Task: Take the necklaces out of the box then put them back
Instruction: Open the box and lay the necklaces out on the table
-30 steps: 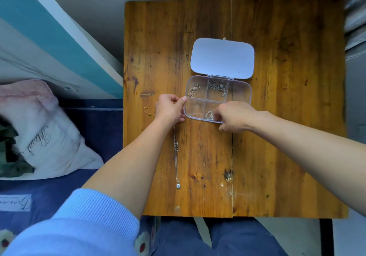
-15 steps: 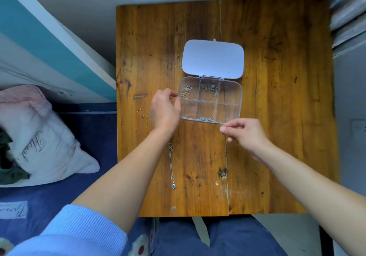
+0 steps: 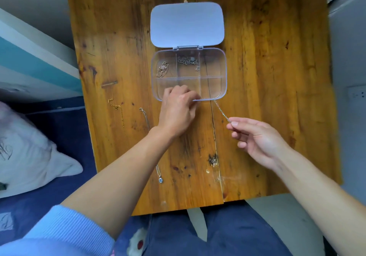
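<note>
A clear compartment box lies open on the wooden table, its white lid flat behind it. A rose-gold necklace and a silver one lie in its back compartments. My right hand pinches a thin silver chain that runs taut up into the front right compartment. My left hand rests curled on the box's front rim, fingers inside the front left compartment. On the table to the left lie a gold chain and a silver chain with a blue pendant.
The table's front edge is close to my lap. A blue bed with a white pillow lies to the left. A grey wall and floor border the table on the right.
My right hand has drawn back toward me, pulling the thin chain out of the front compartment. My left hand shifted from the box's left side to its front rim.
</note>
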### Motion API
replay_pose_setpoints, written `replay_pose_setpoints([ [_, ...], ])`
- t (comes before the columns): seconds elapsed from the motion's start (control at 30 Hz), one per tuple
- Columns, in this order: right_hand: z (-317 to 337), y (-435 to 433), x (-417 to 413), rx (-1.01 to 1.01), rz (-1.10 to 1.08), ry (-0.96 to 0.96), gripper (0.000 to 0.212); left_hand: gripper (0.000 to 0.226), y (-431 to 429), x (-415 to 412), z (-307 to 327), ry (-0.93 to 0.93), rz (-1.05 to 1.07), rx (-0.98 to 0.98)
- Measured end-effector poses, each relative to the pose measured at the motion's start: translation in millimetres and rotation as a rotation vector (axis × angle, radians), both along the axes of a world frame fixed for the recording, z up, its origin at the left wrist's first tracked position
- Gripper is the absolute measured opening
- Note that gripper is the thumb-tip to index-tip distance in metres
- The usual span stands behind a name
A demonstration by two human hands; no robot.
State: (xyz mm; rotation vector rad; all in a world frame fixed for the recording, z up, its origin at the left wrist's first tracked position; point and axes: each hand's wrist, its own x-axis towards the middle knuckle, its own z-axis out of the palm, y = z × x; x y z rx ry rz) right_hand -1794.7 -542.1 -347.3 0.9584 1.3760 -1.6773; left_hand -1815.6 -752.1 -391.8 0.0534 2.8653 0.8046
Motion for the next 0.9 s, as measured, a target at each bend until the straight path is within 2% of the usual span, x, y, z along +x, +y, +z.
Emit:
replay_pose_setpoints([
  [0.13,-6,0,-8,-0.017,-0.003,0.041,0.015,0.021,16,-12,-5,0.057,0.06,-0.039],
  [0.3,-7,2,-21,-0.032,-0.033,0.09,0.014,0.026,31,-28,-1,0.006,0.049,-0.112],
  [0.5,-3,11,-26,-0.008,-0.116,0.13,0.013,0.013,16,-31,3,0.03,0.125,0.171],
  [0.6,1,15,-25,0.016,-0.157,0.172,0.013,0.012,0,-27,13,0.043,0.073,0.212],
  [0.7,4,11,-21,0.034,-0.168,0.21,0.013,0.015,-17,-24,27,-0.097,0.035,0.311],
  [0.8,5,3,-11,0.094,-0.169,0.242,0.013,0.022,-38,-21,49,-0.312,0.102,0.556],
  [0.9,6,-6,3,0.172,-0.156,0.264,0.013,0.017,-62,-15,66,-0.489,0.124,0.729],
])
